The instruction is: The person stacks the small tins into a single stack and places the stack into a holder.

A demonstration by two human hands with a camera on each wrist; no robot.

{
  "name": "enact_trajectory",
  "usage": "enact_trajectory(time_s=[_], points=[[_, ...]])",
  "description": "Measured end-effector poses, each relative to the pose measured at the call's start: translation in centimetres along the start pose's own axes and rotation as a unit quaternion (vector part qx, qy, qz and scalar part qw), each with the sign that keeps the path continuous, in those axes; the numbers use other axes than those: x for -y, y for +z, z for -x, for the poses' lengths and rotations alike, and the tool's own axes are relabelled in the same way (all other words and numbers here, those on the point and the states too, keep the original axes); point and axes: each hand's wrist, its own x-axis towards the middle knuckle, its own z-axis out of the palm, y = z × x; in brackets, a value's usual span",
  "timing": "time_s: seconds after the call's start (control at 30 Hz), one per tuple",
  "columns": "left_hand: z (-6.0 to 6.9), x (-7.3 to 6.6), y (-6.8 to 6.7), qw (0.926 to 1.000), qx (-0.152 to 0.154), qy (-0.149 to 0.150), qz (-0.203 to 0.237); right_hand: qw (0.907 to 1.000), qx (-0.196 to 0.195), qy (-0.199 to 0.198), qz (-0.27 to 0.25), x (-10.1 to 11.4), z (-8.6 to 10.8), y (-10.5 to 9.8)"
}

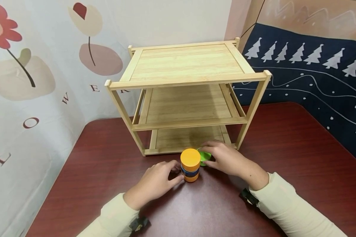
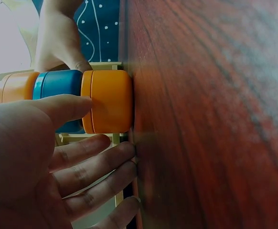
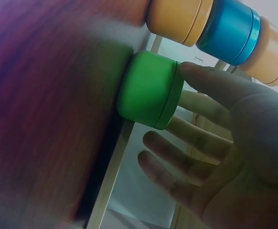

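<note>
A stack of small round lidded jars, orange, blue and orange [image 1: 190, 158], stands upright on the table. My left hand [image 1: 158, 179] is at its left side, fingers extended and spread. The left thumb [image 2: 69, 110] lies across the stack in the left wrist view; whether it presses on the jars I cannot tell. Just right of the stack, a green lidded jar [image 3: 151, 90] rests on the table. My right hand [image 1: 225, 157] holds it between the thumb at the lid edge and the fingers behind; the last two fingers stay off it.
A three-tier wooden shelf [image 1: 187, 62] stands directly behind the jars, its bottom tier [image 1: 187, 138] close to them. The dark red table [image 1: 106, 158] runs under everything. Printed cloths [image 1: 308, 75] hang behind and at the left.
</note>
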Motion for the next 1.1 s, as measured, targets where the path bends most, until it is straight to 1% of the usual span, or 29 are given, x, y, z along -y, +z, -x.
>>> enact_trajectory(time_s=[0.1,0.2,1.1], points=[[0.01,-0.02,-0.04,1.0,0.0,0.0,-0.003,0.9999,0.012,0.005,-0.005,0.03,0.03,-0.12],[-0.01,-0.01,-0.03,1.0,0.002,0.0,-0.004,0.9998,0.016,0.004,-0.006,0.04,0.09,-0.19],[-0.06,-0.01,-0.06,1.0,0.002,-0.003,-0.003,0.9998,0.016,0.011,0.005,-0.09,0.06,-0.19]])
